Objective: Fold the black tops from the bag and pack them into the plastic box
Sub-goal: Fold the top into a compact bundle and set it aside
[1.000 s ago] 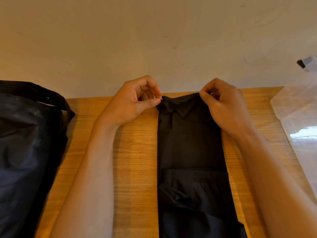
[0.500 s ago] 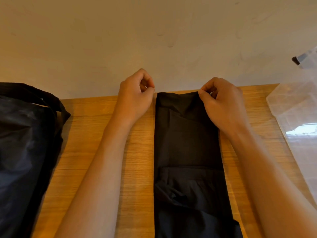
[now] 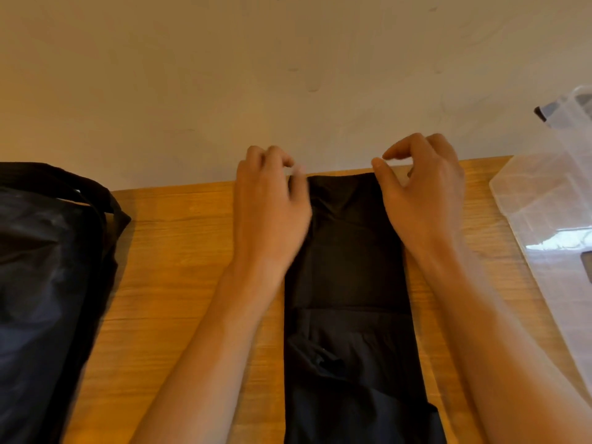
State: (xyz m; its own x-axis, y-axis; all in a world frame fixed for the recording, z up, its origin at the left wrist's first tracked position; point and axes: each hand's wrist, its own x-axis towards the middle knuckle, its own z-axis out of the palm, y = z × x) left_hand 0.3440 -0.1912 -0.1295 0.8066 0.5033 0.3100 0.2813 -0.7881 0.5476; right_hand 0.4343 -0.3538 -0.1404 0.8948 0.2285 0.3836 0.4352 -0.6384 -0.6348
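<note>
View from above, looking down a person's 2 bare forearms onto a wooden table (image 3: 179,283) pushed against a plain pale wall (image 3: 288,75).

1 black top (image 3: 349,267) lies flat on the table in the middle, folded into a long narrow strip that runs from the near edge of the view to the table's far edge. A fold line crosses the strip about halfway along, and the fabric nearer the viewer is rumpled.

The left hand (image 3: 272,213) sits at the strip's far left corner, overlapping its left edge. The fingers are curled, but the hand is blurred, so it is unclear whether it pinches the cloth or has let go.

The right hand (image 3: 426,200) sits at the far right corner, palm down over the strip's right edge. Its thumb (image 3: 379,165) and forefinger (image 3: 389,152) are apart with a gap between them and nothing held; the thumb tip is at the corner of the fabric.

A black bag (image 3: 48,283) fills the left side, well apart from the top, its strap (image 3: 80,187) arching over the table edge. A clear plastic box (image 3: 544,213) lies at the right, partly cut off by the frame.
</note>
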